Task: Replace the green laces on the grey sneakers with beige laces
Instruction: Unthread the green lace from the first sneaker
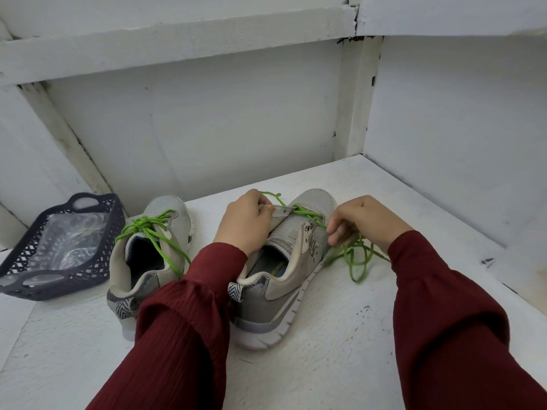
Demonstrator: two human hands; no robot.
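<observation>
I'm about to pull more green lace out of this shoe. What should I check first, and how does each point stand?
1. Shoe steadied: ok. The left hand grips the sneaker in hand at its eyelet flap.
2. Lace gripped: ok. The right hand pinches the green lace beside the shoe.
3. Lace fully out: not ok. It is threaded through the eyelets near the toe.
4. Other sneaker unlaced: not ok. Its tied lace is in place.
5. Beige laces ready: cannot tell. The basket shows only clear plastic wrapping.
</observation>
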